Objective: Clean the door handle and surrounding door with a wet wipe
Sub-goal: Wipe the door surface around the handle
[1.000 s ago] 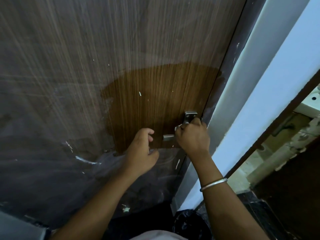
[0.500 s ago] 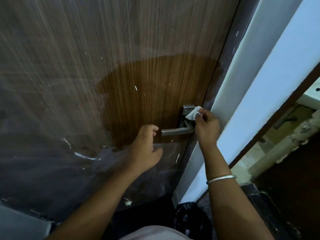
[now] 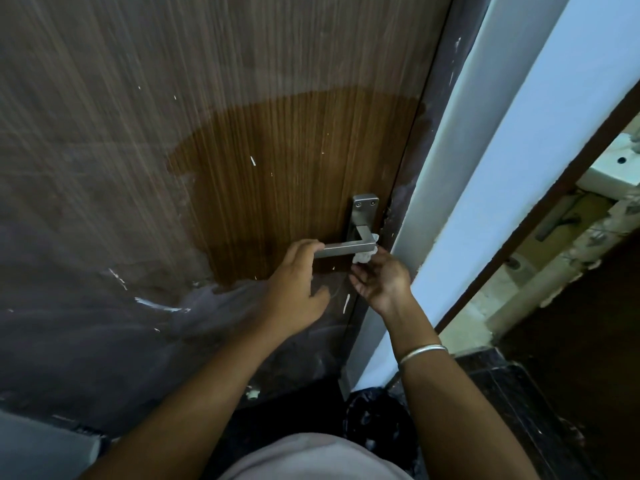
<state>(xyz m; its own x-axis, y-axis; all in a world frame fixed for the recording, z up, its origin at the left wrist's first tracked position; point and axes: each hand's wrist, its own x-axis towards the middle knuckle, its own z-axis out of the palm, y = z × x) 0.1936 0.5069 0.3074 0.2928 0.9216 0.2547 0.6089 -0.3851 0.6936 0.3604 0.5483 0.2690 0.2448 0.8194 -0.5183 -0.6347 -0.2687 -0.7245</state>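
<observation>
Your left hand (image 3: 294,285) reaches the free end of the door handle (image 3: 346,249), fingertips curled over the tip of the lever, thumb spread loose below — a light hold on the bar, not a full fist. Your right hand (image 3: 379,280) is turned palm-up beneath the lever's bend, fingers pinched shut on the wet wipe (image 3: 364,255), a crumpled white wad pressed against the underside of the handle close to its corner.

The handle is brushed grey metal, square in section: a straight horizontal bar that turns at a sharp corner into the back plate (image 3: 364,211), a narrow upright rectangle with two screws at its top. It sits near the right edge of the door (image 3: 173,116).

The door is brown wood-grain laminate with fine vertical lines. Around the handle a rounded patch shows clean, warm brown and glossy; the surface beyond it is dull, filmed grey and streaked, with white flecks and smears scattered below and left.

A plain metal bangle (image 3: 423,352) circles your right wrist. The white wall edge (image 3: 485,185) runs just beside the door's right side.
</observation>
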